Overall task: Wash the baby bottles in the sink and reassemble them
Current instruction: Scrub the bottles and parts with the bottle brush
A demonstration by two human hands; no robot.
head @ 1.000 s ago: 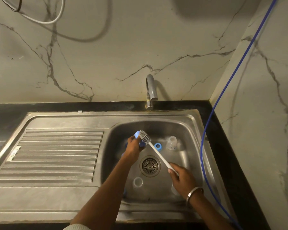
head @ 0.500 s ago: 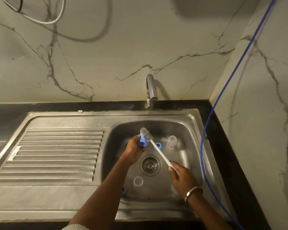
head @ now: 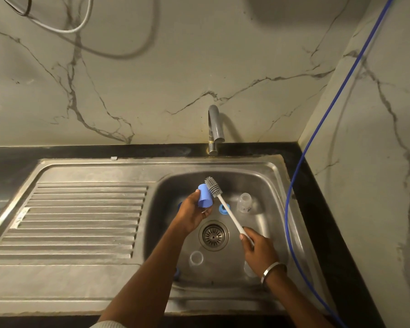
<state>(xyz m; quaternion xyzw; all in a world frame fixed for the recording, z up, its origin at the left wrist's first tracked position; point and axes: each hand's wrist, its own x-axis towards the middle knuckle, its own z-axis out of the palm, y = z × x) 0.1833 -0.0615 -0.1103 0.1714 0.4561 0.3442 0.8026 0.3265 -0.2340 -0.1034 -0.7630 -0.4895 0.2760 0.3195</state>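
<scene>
My left hand grips a blue bottle cap above the sink basin. My right hand holds the white handle of a bottle brush, whose grey bristle head lies against the cap's right side. A clear baby bottle lies in the basin's far right part. A blue screw ring sits beside it, partly behind the brush handle. Near the front of the basin lies a clear round part. Another blue piece peeks out beside my left forearm.
The tap stands behind the basin, with no water running. A ribbed steel drainboard extends to the left. The drain strainer is in the basin's middle. A blue hose hangs along the right wall and sink edge.
The left hand has turned the blue cap so more of it shows. The brush head has shifted slightly up and right along the cap's side.
</scene>
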